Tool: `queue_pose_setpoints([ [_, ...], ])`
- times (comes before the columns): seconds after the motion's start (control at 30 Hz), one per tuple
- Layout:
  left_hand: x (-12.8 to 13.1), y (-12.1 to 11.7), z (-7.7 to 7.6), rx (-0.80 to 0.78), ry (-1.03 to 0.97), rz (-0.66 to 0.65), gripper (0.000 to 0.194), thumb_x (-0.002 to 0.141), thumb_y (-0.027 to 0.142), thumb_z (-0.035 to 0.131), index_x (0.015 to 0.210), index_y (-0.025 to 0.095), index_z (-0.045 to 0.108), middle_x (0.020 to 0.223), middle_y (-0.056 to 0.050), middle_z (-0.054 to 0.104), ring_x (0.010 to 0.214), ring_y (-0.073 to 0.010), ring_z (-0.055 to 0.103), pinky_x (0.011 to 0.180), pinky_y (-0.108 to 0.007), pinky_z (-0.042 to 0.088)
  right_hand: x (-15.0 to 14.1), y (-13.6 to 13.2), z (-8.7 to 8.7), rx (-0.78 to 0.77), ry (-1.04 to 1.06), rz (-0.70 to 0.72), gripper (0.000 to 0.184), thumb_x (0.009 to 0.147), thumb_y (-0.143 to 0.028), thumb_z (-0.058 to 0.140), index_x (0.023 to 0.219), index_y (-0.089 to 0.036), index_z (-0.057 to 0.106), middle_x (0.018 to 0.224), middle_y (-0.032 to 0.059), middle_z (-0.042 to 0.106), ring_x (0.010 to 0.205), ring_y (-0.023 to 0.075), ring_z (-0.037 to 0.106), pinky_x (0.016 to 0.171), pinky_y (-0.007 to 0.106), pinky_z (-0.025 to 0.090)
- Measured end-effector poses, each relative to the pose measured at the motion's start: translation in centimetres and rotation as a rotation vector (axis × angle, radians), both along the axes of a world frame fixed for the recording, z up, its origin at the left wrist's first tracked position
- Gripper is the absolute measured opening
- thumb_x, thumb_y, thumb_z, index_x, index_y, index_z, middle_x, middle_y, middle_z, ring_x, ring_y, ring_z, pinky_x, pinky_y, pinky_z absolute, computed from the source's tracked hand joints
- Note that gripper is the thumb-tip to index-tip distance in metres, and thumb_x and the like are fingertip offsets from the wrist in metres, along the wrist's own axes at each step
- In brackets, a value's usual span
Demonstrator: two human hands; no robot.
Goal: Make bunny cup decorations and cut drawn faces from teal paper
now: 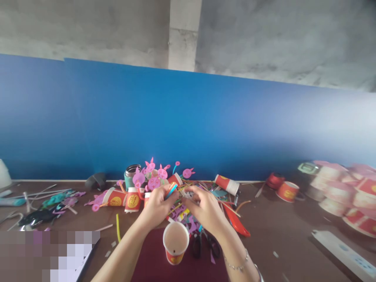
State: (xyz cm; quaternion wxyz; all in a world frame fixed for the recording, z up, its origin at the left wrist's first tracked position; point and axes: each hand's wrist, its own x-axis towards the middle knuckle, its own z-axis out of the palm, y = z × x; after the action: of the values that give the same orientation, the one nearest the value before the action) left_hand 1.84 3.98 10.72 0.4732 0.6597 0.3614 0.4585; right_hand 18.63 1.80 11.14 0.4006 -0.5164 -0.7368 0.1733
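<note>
Because it looks like thin paper, the cup (176,239) on the maroon mat (152,262), a dark speck inside, wants a soft grip below its rim. Beyond it the left hand (156,208) pinches light, probably bendy blue and orange strips (171,190), the right hand (207,207) curled nearby, its hold unclear; behind stands an open tumbler (128,181), contents hidden.

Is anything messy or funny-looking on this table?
Yes. A stack of cups lies on its side behind the right hand, as if knocked over. Purple scraps are strewn about. The front cup has a dark spot inside; I can't tell whether it's a hole.
</note>
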Motion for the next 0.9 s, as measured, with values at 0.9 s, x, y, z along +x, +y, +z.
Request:
queue_pose_setpoints([
  [0.9, 0.9, 0.1, -0.5, -0.407, -0.423, -0.105, 0.034, 0.068, 0.040, 0.074, 0.081, 0.013, 0.059, 0.063, 0.001, 0.060, 0.047, -0.0046, 0.044, 0.045, -0.018, 0.029, 1.4, 1.1, -0.2, -0.087, 0.392, -0.018, 0.025, 0.078, -0.036, 0.061, 0.086, -0.017, 0.075, 0.079, 0.0061, 0.075, 0.073, 0.0225, 0.069, 0.064, 0.030, 0.053],
])
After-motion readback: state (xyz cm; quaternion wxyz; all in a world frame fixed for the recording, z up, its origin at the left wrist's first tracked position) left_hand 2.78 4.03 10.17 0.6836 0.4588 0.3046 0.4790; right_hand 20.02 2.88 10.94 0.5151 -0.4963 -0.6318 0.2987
